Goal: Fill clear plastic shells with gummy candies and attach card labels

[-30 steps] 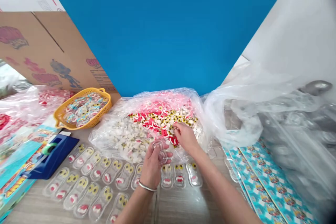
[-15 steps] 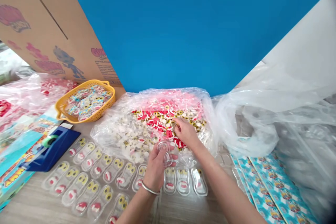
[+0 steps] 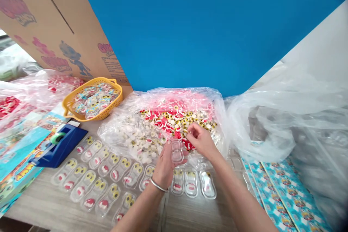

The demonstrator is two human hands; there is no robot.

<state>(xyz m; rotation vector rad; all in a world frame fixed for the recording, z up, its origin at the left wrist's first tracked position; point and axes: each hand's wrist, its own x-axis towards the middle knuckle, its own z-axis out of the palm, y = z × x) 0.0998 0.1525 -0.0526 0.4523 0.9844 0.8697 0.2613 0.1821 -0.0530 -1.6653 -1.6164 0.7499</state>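
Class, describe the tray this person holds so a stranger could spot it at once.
Start at the plastic bag of gummy sweets lying on the wooden table below the blue backdrop. Just in front lie rows of clear trays filled with yellow eyes and red mouths. The one you want is the clear tray in the left hand: held up off the table, with no sweets in it.

Left hand [image 3: 165,166], clear blister [image 3: 177,151], right hand [image 3: 199,139], gummies [image 3: 170,119]

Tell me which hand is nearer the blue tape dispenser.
Left. The left hand, holding a clear plastic tray, is to the dispenser's right; the right hand is farther right, over the bagged candy.
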